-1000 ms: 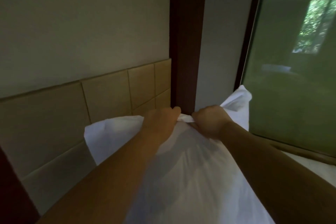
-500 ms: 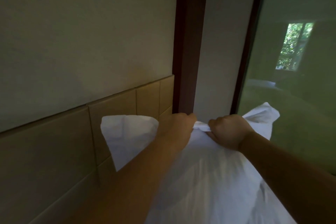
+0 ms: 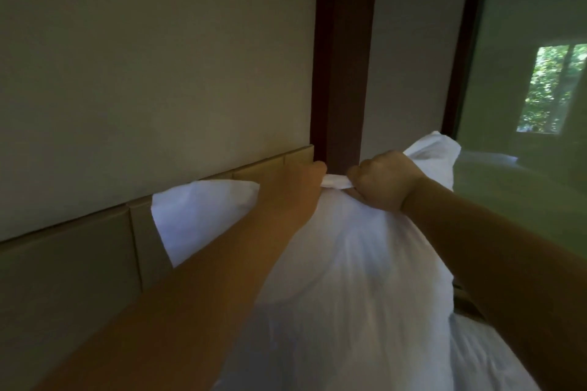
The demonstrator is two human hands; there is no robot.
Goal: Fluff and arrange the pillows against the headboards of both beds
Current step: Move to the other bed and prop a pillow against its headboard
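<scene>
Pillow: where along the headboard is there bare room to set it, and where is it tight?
Bare: the headboard panels left of the pillow, below the wall; what lies beneath is hidden by the left arm. Tight: by the post, where the left hand and right hand grip the pillow's top edge, its right corner near the glass.

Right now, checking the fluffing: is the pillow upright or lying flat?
Upright: left hand and right hand grip the pillow by its bunched top edge; its bottom is hidden.
</scene>
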